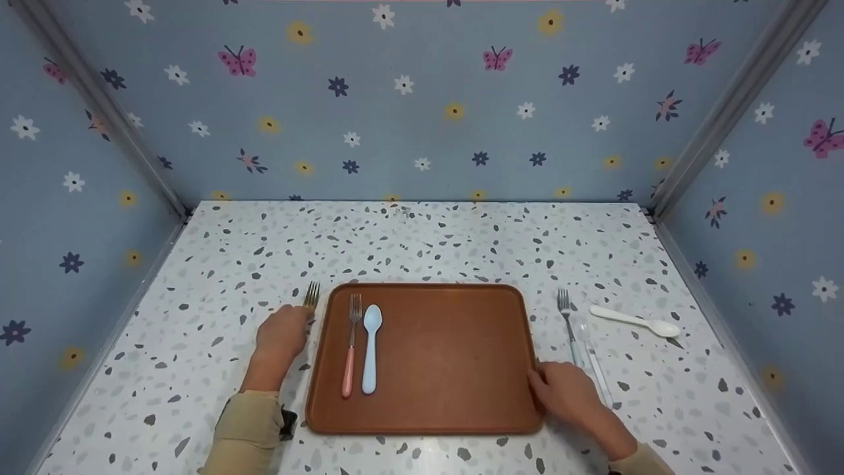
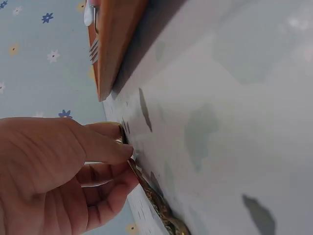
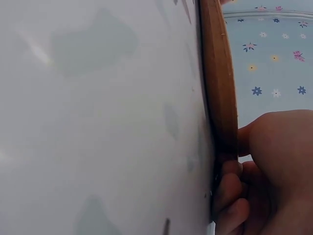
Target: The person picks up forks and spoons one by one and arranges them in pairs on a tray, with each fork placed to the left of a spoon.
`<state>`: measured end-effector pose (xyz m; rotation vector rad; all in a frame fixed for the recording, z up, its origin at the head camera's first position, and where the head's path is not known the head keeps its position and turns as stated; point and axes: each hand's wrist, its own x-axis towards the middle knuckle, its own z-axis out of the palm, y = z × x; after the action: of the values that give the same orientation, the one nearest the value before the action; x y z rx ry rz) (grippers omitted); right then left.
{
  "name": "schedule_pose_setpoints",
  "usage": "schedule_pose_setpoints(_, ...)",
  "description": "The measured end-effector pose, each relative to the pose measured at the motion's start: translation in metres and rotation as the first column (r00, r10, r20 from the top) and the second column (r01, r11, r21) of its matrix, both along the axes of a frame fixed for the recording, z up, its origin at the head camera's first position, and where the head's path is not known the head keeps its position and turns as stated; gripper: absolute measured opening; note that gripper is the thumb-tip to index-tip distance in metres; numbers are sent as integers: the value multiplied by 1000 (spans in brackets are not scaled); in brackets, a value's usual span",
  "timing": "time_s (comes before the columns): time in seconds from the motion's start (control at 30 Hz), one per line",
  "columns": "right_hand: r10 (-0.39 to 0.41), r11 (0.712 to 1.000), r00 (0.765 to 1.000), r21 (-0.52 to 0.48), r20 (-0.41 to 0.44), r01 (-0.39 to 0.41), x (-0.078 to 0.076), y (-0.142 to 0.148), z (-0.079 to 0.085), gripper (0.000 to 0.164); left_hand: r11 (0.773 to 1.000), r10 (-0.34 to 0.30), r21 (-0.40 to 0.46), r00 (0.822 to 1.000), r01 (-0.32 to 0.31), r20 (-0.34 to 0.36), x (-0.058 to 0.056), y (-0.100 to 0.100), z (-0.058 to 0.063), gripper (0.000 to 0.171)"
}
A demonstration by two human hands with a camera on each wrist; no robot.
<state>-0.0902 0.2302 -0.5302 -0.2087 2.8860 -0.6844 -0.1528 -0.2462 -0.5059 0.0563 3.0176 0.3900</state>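
Observation:
My left hand point(image 1: 280, 336) is just left of the brown tray point(image 1: 448, 356), pinching a gold-coloured fork between thumb and fingers. The fork's tines point(image 1: 312, 295) point away from me, and its ornate handle point(image 2: 157, 201) shows low over the table in the left wrist view. At the tray's right side, near the front corner, my right hand point(image 1: 570, 396) grips the rim, thumb on top and fingers curled at the outer edge point(image 3: 222, 88). On the tray, a fork with a pink handle point(image 1: 348, 369) lies beside a light blue spoon point(image 1: 370, 349), both pointing away.
Right of the tray lie a fork with a pale blue handle point(image 1: 565, 310), a slim whitish utensil point(image 1: 599, 373) and a white spoon point(image 1: 626, 318) turned sideways. The speckled table point(image 1: 422, 244) is enclosed by flowered blue panels point(image 1: 422, 125) at the back and both sides.

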Motion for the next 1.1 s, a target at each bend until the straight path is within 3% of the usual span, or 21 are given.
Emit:
schedule_pose_setpoints(0.13, -7, 1000, 1000, -10, -11, 7, 3, 0, -3, 37, 1000, -5, 11, 1000, 5, -17, 2, 0, -1, 17)
schedule_pose_setpoints(0.37, -2, 1000, 999, -8, 50, 3, 12, -2, -12, 35, 999, 34, 7, 999, -34, 43, 14, -2, -3, 15)
schedule_pose_setpoints(0.57, -6, 1000, 999, -11, 41, 7, 10, -3, -11, 34, 999, 40, -2, 999, -40, -20, 14, -2, -1, 11)
schedule_pose_setpoints(0.9, -4, 1000, 1000, -15, -13, 4, 5, 1, -5, 31, 996, 88, 19, 995, -87, -46, 12, 6, 10, 11)
schedule_pose_setpoints(1.1, 3, 1000, 1000, -11, -1, -3, 6, 1, -3, 29, 995, 93, 49, 988, -88, -123, 20, 15, 20, 8)
